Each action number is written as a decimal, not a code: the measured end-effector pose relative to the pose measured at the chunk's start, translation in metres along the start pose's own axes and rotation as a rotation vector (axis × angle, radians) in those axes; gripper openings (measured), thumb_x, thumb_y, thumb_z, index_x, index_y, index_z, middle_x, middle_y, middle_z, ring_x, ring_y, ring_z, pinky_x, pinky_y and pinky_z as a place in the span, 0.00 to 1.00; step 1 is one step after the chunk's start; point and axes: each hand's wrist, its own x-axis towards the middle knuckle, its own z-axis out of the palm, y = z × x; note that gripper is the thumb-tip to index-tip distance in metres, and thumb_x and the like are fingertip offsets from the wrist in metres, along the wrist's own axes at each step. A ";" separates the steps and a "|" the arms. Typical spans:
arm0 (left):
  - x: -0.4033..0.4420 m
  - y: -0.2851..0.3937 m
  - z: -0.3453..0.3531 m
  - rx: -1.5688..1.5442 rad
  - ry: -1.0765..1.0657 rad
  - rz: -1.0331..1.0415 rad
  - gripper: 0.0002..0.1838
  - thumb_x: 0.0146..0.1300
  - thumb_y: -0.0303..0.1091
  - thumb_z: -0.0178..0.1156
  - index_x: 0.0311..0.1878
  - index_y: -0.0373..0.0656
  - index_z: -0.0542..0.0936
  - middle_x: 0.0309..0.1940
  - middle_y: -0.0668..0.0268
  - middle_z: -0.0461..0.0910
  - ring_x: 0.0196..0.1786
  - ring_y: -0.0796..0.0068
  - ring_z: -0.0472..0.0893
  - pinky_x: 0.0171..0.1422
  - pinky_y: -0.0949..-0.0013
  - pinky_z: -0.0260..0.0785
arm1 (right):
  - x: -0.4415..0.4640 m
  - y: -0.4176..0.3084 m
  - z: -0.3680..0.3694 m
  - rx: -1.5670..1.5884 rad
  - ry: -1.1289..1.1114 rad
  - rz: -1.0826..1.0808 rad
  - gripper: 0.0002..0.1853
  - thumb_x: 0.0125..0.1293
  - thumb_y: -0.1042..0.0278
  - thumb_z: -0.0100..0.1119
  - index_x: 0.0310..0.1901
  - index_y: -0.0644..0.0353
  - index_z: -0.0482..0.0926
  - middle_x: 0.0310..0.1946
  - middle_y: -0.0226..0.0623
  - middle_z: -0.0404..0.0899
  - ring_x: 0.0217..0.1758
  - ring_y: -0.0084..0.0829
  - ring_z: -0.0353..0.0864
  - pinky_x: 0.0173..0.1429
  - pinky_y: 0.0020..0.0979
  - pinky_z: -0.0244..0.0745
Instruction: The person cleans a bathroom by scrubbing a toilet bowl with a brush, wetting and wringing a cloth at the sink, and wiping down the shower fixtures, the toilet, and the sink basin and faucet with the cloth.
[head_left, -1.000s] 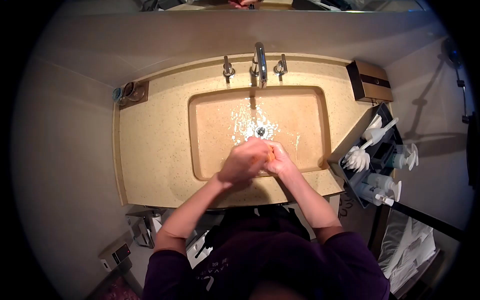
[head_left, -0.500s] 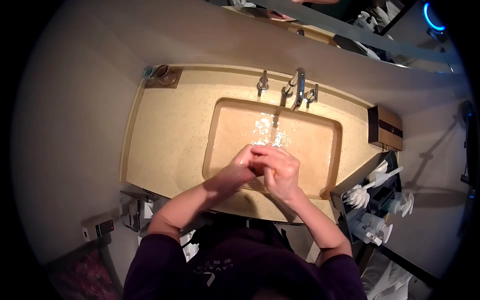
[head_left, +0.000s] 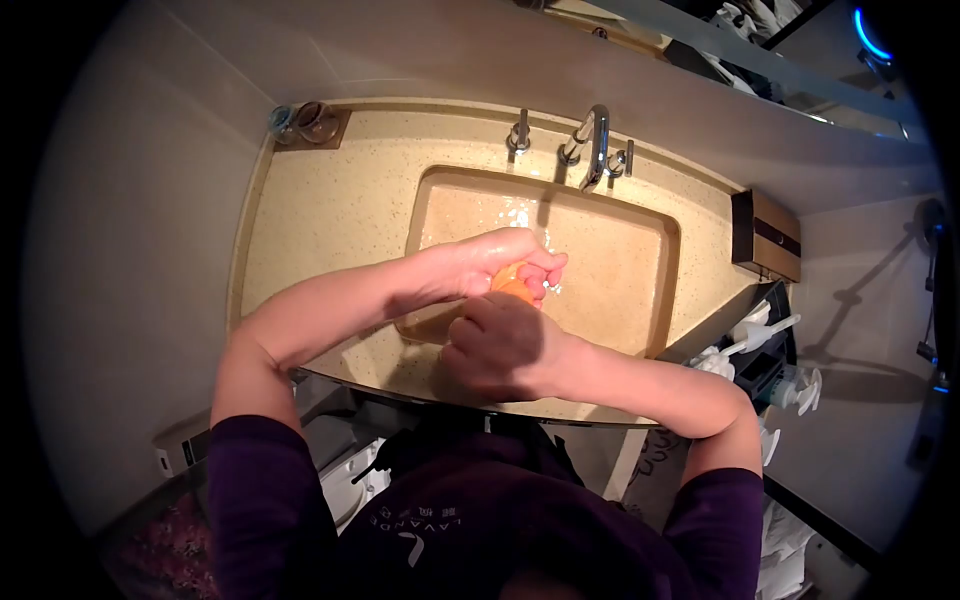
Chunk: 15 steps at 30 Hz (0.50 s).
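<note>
My left hand [head_left: 505, 258] is over the sink basin [head_left: 610, 255], its fingers curled round an orange cloth-like item [head_left: 512, 284]. Nearer to my body, my right hand [head_left: 505, 345] is closed in a fist on the lower end of the same item. Both hands touch the item, which is mostly hidden between them. Behind them stands the chrome faucet [head_left: 597, 145], with a lever handle on each side. Bright glints show on the basin floor beyond my left hand.
Two glasses [head_left: 317, 122] stand on a small tray at the back left. A brown box [head_left: 768, 236] is at the right end of the counter [head_left: 330, 215]. Beside my right forearm, a dark caddy [head_left: 768, 368] holds white brushes and pump bottles [head_left: 797, 390].
My left hand has turned and moved forward, while my right fist has come back toward my body. More of the orange item shows between them. The view has shifted slightly.
</note>
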 end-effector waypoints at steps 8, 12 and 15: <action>0.022 0.000 0.008 0.439 0.146 0.018 0.13 0.74 0.32 0.55 0.31 0.37 0.74 0.16 0.69 0.65 0.20 0.74 0.68 0.28 0.62 0.69 | -0.022 0.012 0.044 -0.120 -0.094 -0.224 0.10 0.47 0.58 0.60 0.25 0.55 0.79 0.24 0.33 0.73 0.30 0.32 0.74 0.29 0.33 0.69; 0.041 -0.008 0.003 0.641 0.376 0.064 0.21 0.76 0.36 0.55 0.23 0.38 0.73 0.14 0.67 0.69 0.16 0.74 0.68 0.24 0.60 0.72 | -0.031 0.015 0.065 -0.072 -0.432 -0.126 0.11 0.53 0.58 0.59 0.26 0.57 0.81 0.24 0.36 0.76 0.29 0.34 0.75 0.28 0.34 0.69; 0.063 -0.022 -0.012 0.822 0.495 0.101 0.23 0.76 0.36 0.55 0.23 0.34 0.74 0.14 0.63 0.72 0.16 0.71 0.73 0.25 0.59 0.73 | -0.046 0.023 0.090 0.014 -0.454 -0.137 0.11 0.53 0.59 0.58 0.25 0.58 0.81 0.22 0.36 0.75 0.27 0.34 0.75 0.27 0.35 0.69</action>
